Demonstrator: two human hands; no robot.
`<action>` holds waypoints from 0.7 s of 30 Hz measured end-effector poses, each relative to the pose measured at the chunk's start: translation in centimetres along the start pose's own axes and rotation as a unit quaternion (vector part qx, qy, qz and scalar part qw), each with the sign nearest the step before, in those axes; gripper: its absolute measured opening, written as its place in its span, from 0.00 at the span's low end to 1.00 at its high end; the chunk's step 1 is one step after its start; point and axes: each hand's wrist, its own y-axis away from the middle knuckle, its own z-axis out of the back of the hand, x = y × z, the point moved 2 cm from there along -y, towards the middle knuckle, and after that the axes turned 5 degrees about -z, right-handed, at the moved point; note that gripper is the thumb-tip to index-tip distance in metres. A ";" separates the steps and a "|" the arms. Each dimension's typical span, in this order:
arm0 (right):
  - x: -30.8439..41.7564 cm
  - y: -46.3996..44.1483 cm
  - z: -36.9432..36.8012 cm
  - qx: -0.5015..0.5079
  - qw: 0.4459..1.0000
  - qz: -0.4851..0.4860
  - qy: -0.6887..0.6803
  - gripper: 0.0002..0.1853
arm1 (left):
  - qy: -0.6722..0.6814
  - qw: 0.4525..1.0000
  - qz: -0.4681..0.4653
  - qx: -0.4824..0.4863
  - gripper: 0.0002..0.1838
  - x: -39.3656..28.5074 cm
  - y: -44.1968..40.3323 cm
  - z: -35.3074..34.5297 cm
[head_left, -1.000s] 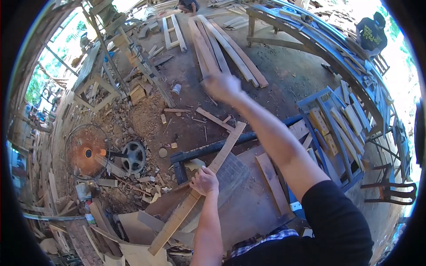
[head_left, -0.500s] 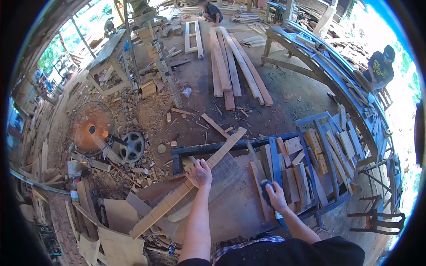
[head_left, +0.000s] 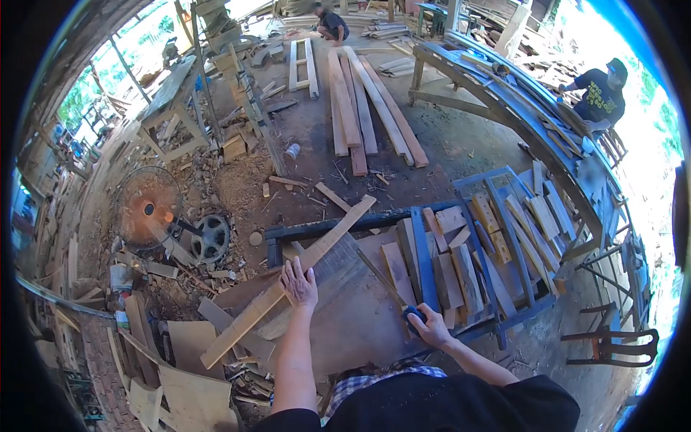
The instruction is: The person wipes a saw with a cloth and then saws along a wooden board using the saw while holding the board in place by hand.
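My left hand (head_left: 299, 284) lies over a long, narrow wooden plank (head_left: 245, 325), fingers spread across its top and holding it. The plank slants across a low frame, its far end up and to the right. In my right hand (head_left: 433, 330) is the dark blue handle of a handsaw (head_left: 383, 279), my fingers wrapped round it. Its thin blade points forward and left, toward a wide weathered board (head_left: 327, 288) beneath the plank. Blade and narrow plank are apart.
A dark frame (head_left: 317, 229) surrounds the work spot, with several short wood offcuts (head_left: 468, 277) on its right side. Long planks (head_left: 360, 115) lie on the ground ahead. A fan (head_left: 149, 209) stands left, a wooden chair (head_left: 612, 345) right. One person (head_left: 603, 97) sits right; another (head_left: 332, 27) crouches far ahead.
My left hand has slid down the plank toward its near left end, fingers spreading. My right hand has moved left with the handsaw, its blade swinging left toward the plank. The view has shifted slightly.
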 end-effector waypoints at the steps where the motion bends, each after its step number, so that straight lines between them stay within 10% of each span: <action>1: -0.1 0.4 -0.5 -0.001 1.000 -0.005 -0.001 0.17 | 0.001 1.000 -0.002 0.004 0.32 0.1 0.6 0.0; 21: 4.2 3.3 -8.4 -0.004 0.999 0.019 0.028 0.19 | -0.007 1.000 -0.023 0.003 0.34 -0.2 0.6 0.9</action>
